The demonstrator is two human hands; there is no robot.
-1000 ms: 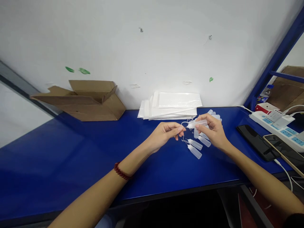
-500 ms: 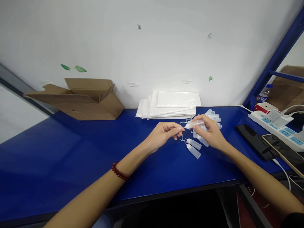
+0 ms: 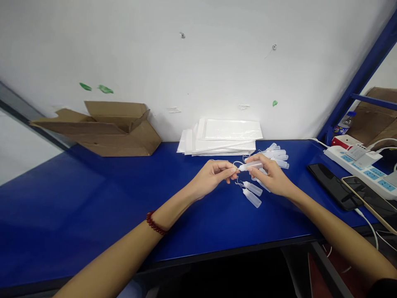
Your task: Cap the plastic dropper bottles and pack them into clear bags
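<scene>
Above the blue table (image 3: pixel 93 215), my left hand (image 3: pixel 215 174) and right hand (image 3: pixel 273 176) pinch close together, forearms slanting inward.

bottles (image 3: pixel 252 198): smooth plastic | tabletop (image 3: pixel 198 223): glossy, smooth | carton (image 3: pixel 124 144): matt cardboard | wall (image 3: pixel 223 66): matt

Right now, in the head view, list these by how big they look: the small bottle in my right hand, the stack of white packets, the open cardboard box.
1. Open cardboard box
2. Stack of white packets
3. Small bottle, partly covered by your right hand
</scene>
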